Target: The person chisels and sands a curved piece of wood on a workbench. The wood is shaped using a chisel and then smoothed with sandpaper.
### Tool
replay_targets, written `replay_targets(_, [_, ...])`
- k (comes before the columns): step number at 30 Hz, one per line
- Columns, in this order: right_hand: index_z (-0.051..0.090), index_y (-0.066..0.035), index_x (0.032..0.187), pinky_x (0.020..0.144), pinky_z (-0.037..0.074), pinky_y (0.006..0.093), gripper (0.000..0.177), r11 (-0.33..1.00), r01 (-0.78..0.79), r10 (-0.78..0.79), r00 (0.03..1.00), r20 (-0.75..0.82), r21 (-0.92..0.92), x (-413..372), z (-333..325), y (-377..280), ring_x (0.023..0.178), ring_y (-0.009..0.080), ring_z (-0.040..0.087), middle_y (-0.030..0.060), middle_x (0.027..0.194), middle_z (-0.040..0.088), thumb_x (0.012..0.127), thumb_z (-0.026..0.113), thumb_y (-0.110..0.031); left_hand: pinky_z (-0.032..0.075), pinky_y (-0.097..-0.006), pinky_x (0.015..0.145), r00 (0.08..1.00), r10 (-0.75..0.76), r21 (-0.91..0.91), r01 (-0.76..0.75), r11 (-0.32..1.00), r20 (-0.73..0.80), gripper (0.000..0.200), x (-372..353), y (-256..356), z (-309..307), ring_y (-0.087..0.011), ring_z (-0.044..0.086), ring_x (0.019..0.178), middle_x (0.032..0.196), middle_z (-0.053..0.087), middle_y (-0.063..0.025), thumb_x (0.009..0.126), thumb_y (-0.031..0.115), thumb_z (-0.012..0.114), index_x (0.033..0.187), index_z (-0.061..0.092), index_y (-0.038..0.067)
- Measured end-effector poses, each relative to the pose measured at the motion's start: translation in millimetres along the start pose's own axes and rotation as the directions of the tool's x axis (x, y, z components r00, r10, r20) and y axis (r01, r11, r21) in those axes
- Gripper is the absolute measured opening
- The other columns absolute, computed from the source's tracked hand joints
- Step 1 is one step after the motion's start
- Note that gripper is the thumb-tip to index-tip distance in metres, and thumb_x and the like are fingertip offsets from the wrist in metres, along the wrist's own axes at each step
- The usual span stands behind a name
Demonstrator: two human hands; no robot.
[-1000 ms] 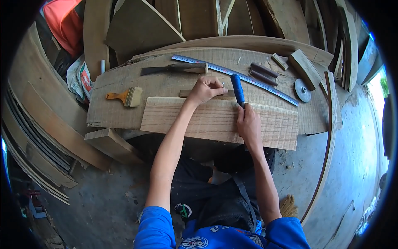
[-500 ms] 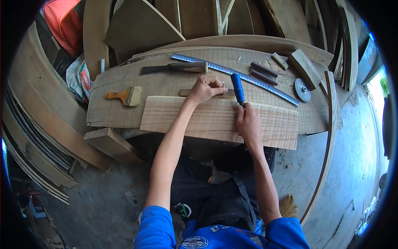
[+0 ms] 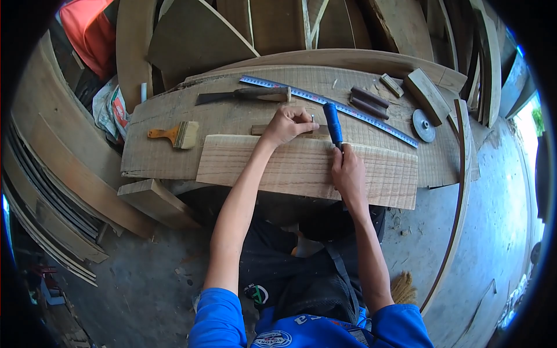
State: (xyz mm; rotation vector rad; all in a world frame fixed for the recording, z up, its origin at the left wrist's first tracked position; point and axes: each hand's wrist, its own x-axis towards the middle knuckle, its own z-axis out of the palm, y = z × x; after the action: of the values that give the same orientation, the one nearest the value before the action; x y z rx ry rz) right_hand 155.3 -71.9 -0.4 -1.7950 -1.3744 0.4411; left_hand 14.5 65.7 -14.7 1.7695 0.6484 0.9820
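Note:
My left hand is closed in a pinch on a small, thin metal nail, which stands upright above a narrow wood strip. In my right hand is a tool with a blue grip. That grip points away from me, its dark shaft runs into my fist, and the other end is hidden by my fingers. Beneath both hands lies a pale grained board, which rests along the near side of a larger rough wooden slab.
On the slab lie a paintbrush, a wood-handled chisel, a steel ruler, brown wood pieces, a wood block and a grey disc. A long curved strip leans at the right. Planks are stacked left.

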Motion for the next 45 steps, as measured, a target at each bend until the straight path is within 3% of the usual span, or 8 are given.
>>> replay_targets(14, [0.051, 0.003, 0.082, 0.047, 0.042, 0.0456, 0.021, 0.996, 0.079, -0.080, 0.996, -0.033, -0.032, -0.3, -0.3, 4.9, 0.054, 0.0399, 0.056, 0.0251, 0.058, 0.054, 0.088, 0.047, -0.017, 0.040, -0.0192, 0.053, 0.999, 0.029, -0.024, -0.028, 0.999, 0.045, 0.015, -0.2, -1.8, 2.2, -0.0025, 0.051, 0.059, 0.063, 0.059, 0.0034, 0.070, 0.006, 0.073, 0.063, 0.059, 0.004])
replay_targets(19, [0.052, 0.005, 0.085, 0.041, 0.040, 0.0402, 0.020, 0.958, -0.180, 0.134, 0.970, 0.203, 0.225, -2.1, -28.3, -21.3, 0.043, 0.0338, 0.054, 0.0212, 0.050, 0.051, 0.089, 0.046, -0.013, 0.041, -0.0206, 0.056, 0.999, 0.003, 0.109, -0.009, 0.994, 0.053, 0.016, 0.7, 2.6, 2.0, -0.0037, 0.052, 0.063, 0.067, 0.060, 0.0021, 0.068, 0.008, 0.075, 0.063, 0.059, 0.004])
replay_targets(24, [0.052, 0.003, 0.087, 0.045, 0.039, 0.0430, 0.015, 0.967, 0.225, -0.225, 0.974, -0.012, 0.119, -12.5, -41.4, -59.4, 0.053, 0.0401, 0.053, 0.0235, 0.057, 0.053, 0.089, 0.048, -0.012, 0.042, -0.0209, 0.057, 0.996, -0.064, -0.013, 0.065, 0.998, 0.069, 0.016, -0.9, -1.7, 1.1, -0.0046, 0.053, 0.064, 0.068, 0.061, 0.0018, 0.065, 0.007, 0.076, 0.063, 0.060, 0.004])
replay_targets(31, [0.050, 0.003, 0.083, 0.046, 0.040, 0.0461, 0.015, 0.983, 0.183, -0.183, 0.980, 0.072, 0.012, -6.3, -35.4, -49.1, 0.054, 0.0413, 0.054, 0.0233, 0.056, 0.052, 0.088, 0.049, -0.011, 0.043, -0.0210, 0.058, 0.995, 0.008, -0.083, 0.000, 0.997, 0.104, 0.015, -0.4, -1.9, -2.2, -0.0047, 0.054, 0.065, 0.068, 0.061, 0.0011, 0.066, 0.008, 0.075, 0.063, 0.061, 0.004])
replay_targets(35, [0.050, 0.003, 0.082, 0.046, 0.041, 0.0458, 0.015, 0.961, 0.274, -0.276, 0.956, -0.096, -0.028, -8.6, -35.8, -58.6, 0.053, 0.0415, 0.054, 0.0230, 0.054, 0.052, 0.087, 0.050, -0.012, 0.042, -0.0210, 0.058, 0.998, -0.040, 0.098, 0.034, 0.995, 0.058, 0.012, -2.3, 8.4, 0.9, -0.0051, 0.053, 0.062, 0.067, 0.061, 0.0017, 0.066, 0.004, 0.072, 0.063, 0.061, 0.004])
replay_targets(39, [0.049, 0.002, 0.084, 0.046, 0.040, 0.0476, 0.015, 0.988, 0.136, -0.120, 0.972, 0.201, -0.070, 8.1, -36.1, -44.4, 0.055, 0.0414, 0.055, 0.0241, 0.057, 0.053, 0.087, 0.050, -0.013, 0.042, -0.0206, 0.056, 0.998, -0.015, 0.063, 0.011, 0.998, 0.053, 0.016, 5.6, -1.6, -3.1, -0.0052, 0.053, 0.061, 0.067, 0.062, 0.0014, 0.067, 0.010, 0.075, 0.062, 0.061, 0.003])
replay_targets(43, [0.051, 0.003, 0.077, 0.047, 0.041, 0.0477, 0.019, 0.958, 0.286, -0.281, 0.948, -0.146, 0.011, -5.3, -37.8, -62.0, 0.057, 0.0417, 0.055, 0.0249, 0.058, 0.053, 0.087, 0.051, -0.013, 0.041, -0.0207, 0.053, 1.000, -0.007, 0.084, 0.005, 0.996, 0.023, 0.014, -0.2, -3.9, 2.4, -0.0036, 0.052, 0.058, 0.067, 0.062, 0.0018, 0.064, 0.009, 0.075, 0.062, 0.062, 0.006])
replay_targets(45, [0.052, 0.003, 0.072, 0.048, 0.040, 0.0476, 0.022, 0.976, 0.215, -0.215, 0.975, -0.065, 0.007, -5.1, -33.9, -53.3, 0.058, 0.0419, 0.055, 0.0256, 0.059, 0.053, 0.087, 0.051, -0.013, 0.041, -0.0205, 0.052, 0.997, -0.039, 0.041, 0.036, 0.999, 0.059, 0.015, 1.2, -5.1, -1.0, -0.0041, 0.052, 0.057, 0.066, 0.062, 0.0015, 0.065, 0.009, 0.076, 0.062, 0.062, 0.006])
